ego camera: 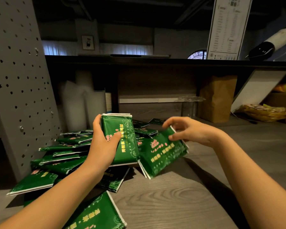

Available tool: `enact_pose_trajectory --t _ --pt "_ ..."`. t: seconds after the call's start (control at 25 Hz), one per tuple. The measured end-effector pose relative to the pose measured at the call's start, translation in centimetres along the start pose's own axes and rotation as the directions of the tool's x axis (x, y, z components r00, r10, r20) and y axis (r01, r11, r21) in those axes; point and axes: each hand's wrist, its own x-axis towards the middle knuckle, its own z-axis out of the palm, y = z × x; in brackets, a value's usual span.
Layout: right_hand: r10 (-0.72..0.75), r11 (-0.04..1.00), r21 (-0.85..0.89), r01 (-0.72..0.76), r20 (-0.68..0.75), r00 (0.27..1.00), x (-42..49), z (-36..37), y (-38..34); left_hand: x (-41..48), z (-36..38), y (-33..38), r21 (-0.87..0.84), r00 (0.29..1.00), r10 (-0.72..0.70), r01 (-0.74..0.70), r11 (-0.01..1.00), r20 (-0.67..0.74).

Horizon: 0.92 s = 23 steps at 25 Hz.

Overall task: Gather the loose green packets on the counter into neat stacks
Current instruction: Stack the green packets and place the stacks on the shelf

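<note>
left hand [104, 142] gripped upright packet stack [122, 139] | right hand [186, 129] pinched tilted packet [162, 154] just right of it | loose packets [64, 152] lay left on table [172, 195]

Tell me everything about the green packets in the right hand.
The green packets are glossy, foil-like, with yellow and red print, swirl patterns and white edges; doubled edges at the lower corner suggest a few together. The right hand pinches their upper end, holding them tilted over the wooden counter, beside the upright bundle.
</note>
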Motion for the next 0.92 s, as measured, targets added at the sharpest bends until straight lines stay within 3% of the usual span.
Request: enact_pose_trajectory --t 0.12,0.28,0.48,0.72,0.92 --pt "-0.154 0.919 0.330 0.214 -0.197 0.968 -0.2 0.0 -0.4 0.0 0.1 0.1 0.009 1.000 -0.002 0.002 1.000 0.008" --pt "-0.202 0.800 0.493 0.344 -0.319 0.926 0.0 0.8 -1.1 -0.1 0.2 0.0 0.020 0.997 -0.045 0.044 0.999 0.056" --pt "-0.330 0.867 0.311 0.389 -0.226 0.917 0.6 4.8 -2.8 -0.5 0.9 -0.1 0.029 0.973 -0.115 0.111 0.993 0.199" --pt "-0.490 0.855 -0.064 0.515 -0.424 0.762 1.7 8.2 -2.7 -0.9 1.1 0.1 -0.026 0.954 -0.185 0.196 0.980 0.234" --pt "-0.513 0.848 -0.173 0.502 -0.505 0.694 1.9 9.0 -2.6 -1.2 1.1 -0.4 0.124 0.945 -0.119 0.085 0.989 0.306"
